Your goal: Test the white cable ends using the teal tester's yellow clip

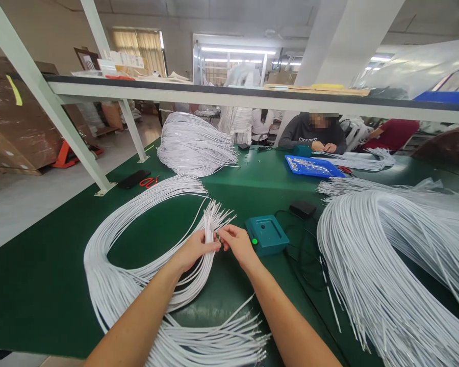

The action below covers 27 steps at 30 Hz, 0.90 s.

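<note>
A curved bundle of white cables lies looped on the green table. Near its upturned ends, my left hand is closed round a bunch of the cables, thumb across the front. Beside it, my right hand pinches at the bunch's right side, fingertips almost meeting the left thumb. Whatever small piece sits between the right fingertips is too small to name. Just right of that hand stands a teal box with a green button and a recessed top. More cable ends fan out below my forearms.
A large white cable heap covers the right side, with black cords beside it. Red-handled scissors and a black phone-like object lie at left. A blue tray of small parts sits before a co-worker. A shelf spans overhead.
</note>
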Tool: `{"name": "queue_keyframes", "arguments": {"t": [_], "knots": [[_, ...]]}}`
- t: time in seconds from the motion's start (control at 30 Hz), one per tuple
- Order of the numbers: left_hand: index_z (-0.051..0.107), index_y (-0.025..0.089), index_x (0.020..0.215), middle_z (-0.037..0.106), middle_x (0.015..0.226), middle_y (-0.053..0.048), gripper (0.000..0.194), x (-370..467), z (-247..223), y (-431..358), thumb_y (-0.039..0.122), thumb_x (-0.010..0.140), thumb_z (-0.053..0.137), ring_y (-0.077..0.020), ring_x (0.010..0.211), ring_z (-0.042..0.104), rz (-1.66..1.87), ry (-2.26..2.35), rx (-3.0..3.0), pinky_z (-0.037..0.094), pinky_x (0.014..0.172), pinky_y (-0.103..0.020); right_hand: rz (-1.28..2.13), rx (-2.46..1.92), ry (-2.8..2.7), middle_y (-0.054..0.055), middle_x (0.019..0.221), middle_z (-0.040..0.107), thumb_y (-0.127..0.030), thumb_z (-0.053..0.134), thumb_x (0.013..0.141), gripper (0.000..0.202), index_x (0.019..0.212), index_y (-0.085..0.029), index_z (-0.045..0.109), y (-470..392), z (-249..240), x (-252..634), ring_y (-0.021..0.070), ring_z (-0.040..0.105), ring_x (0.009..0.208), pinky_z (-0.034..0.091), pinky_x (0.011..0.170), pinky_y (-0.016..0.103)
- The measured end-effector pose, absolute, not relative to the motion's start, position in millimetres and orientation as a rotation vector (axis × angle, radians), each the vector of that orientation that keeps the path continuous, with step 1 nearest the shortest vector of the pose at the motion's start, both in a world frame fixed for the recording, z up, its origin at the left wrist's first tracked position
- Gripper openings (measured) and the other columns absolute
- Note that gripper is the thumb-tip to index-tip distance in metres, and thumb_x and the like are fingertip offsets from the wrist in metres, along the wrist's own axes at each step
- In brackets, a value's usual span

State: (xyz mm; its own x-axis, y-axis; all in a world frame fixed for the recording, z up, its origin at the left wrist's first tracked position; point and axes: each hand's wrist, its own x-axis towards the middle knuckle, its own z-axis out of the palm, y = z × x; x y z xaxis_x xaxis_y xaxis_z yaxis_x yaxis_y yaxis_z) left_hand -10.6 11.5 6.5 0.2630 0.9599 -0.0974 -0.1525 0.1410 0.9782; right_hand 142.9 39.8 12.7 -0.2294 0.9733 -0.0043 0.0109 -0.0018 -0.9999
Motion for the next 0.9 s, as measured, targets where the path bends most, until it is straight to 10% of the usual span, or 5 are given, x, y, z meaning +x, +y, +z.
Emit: {"name": "queue_keyframes", "arguments": {"t": [0.9], "knots": [[0.054,0.018,0.087,0.065,0.079,-0.001,0.033,-19,5,9,0.031,0.066,0.076,-0.0156,0.072,0.06,1.049,1.082,1.197,0.044,0.073,-0.029,1.334,-1.089,-1.169,-0.004,0.053,0.051,-0.042,0.067,0.071,0.026,0.064,-0.017,0.061,27,1,136,0.0067,0.043,0.042,0.04,0.043,0.022]]}}
